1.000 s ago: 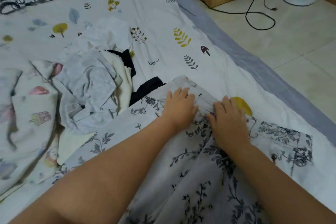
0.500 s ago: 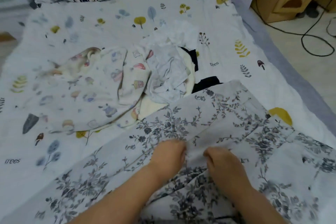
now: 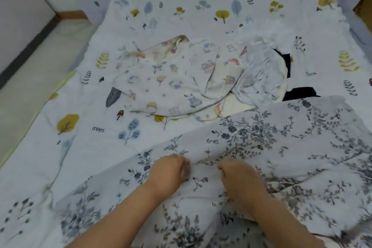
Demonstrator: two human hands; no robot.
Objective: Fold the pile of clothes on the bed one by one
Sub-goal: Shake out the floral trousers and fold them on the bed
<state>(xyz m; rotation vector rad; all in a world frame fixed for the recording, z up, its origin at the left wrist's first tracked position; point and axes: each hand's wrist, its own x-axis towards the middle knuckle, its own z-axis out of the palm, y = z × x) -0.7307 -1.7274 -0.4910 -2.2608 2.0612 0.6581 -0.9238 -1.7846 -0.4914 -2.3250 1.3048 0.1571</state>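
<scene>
Both hands drawn nearer, left hand (image 3: 169, 169) and right hand (image 3: 239, 177) pinching spread grey-floral garment (image 3: 261, 137)

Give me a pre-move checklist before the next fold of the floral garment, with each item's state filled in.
1. Left hand grips the floral garment: ok, fingers curled into the cloth.
2. Right hand grips it: ok.
3. Garment lies flat: not ok, wrinkled between the hands.
4. Garment apart from the pile of clothes: not ok, its far edge overlaps the pile.
5. Bare bedsheet to the left: ok.
6. Near hem position: cannot tell, out of frame.
</scene>
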